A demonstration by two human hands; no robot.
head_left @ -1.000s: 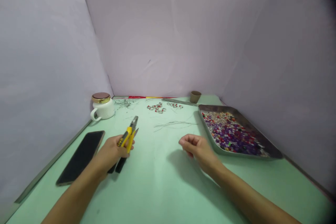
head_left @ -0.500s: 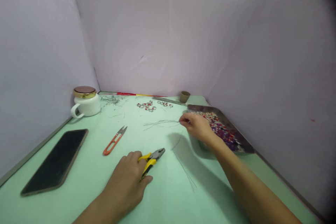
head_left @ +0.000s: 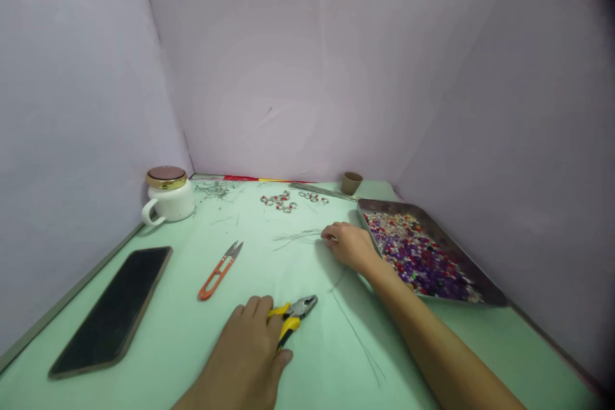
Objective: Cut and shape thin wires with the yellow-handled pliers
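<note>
My left hand [head_left: 252, 346] is wrapped over the handles of yellow-and-black pliers [head_left: 291, 323], whose metal jaws point away to the right. They lie at the table's near middle. My right hand [head_left: 348, 245] is low over the table beside the bead tray, fingertips pinched at the ends of several thin wires [head_left: 298, 238] that trail left. The exact grip is hard to see. Nearer me, a bent strand of thin wire [head_left: 355, 330] lies between the pliers and my right forearm. Orange-handled thread snips [head_left: 221, 271] rest left of the pliers.
A metal tray [head_left: 487, 288] of mixed beads [head_left: 423, 256] stands at right. Small beaded rings [head_left: 281, 200] lie farther back, near wire scraps [head_left: 216, 189], long rods [head_left: 321, 191] and a brown cup [head_left: 352, 183]. At left are a lidded white mug [head_left: 170, 200] and a phone [head_left: 113, 311].
The view has shifted, so the table things appear farther right and lower. My right hand has moved left, off the tray's edge, with the wires. My left hand stays on the pliers.
</note>
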